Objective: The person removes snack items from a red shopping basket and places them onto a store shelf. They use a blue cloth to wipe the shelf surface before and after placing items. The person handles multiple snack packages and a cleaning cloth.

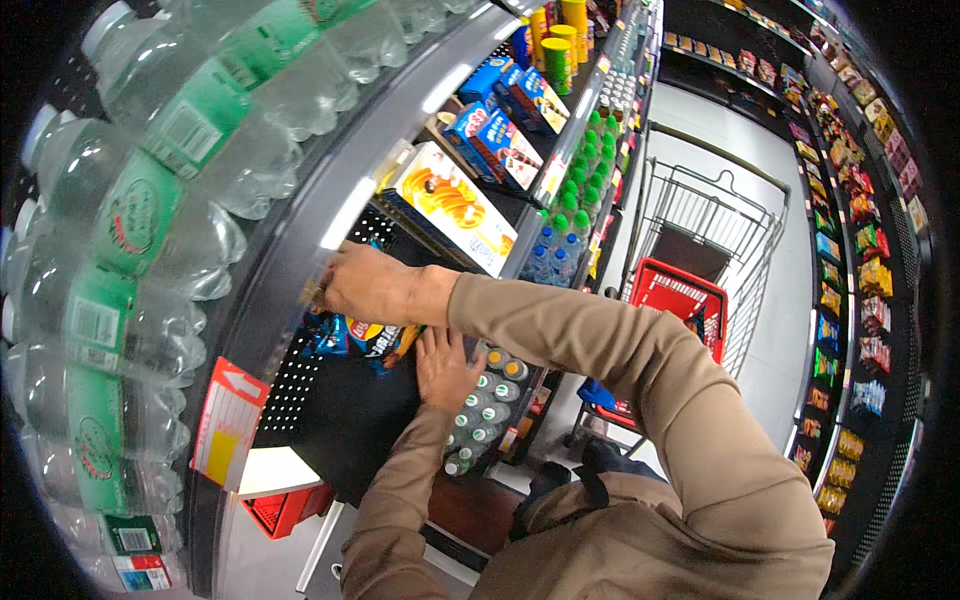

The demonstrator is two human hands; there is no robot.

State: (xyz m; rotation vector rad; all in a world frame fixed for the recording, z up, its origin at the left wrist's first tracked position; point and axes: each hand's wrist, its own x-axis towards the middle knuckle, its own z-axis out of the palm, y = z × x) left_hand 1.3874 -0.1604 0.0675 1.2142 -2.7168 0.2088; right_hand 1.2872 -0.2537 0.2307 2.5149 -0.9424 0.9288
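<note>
My right hand (375, 286) reaches across a black shelf under the lip of the shelf above. Its fingertips are blurred and partly hidden, so I cannot tell what they grip. Just below it lies a dark Lay's chip bag (373, 335), with a shiny blue snack bag (328, 335) to its left. My left hand (446, 367) rests with extended fingers at the right end of the chip bag. Behind my right wrist stands a white and orange snack carton (457, 202).
Large clear bottles with green labels (135, 210) line the upper shelf at left. Blue biscuit boxes (499, 142) and capped bottles (484, 412) fill nearby shelves. A metal shopping cart (709, 202) with a red basket (679, 296) stands in the aisle. Snack racks (847, 247) run along the right.
</note>
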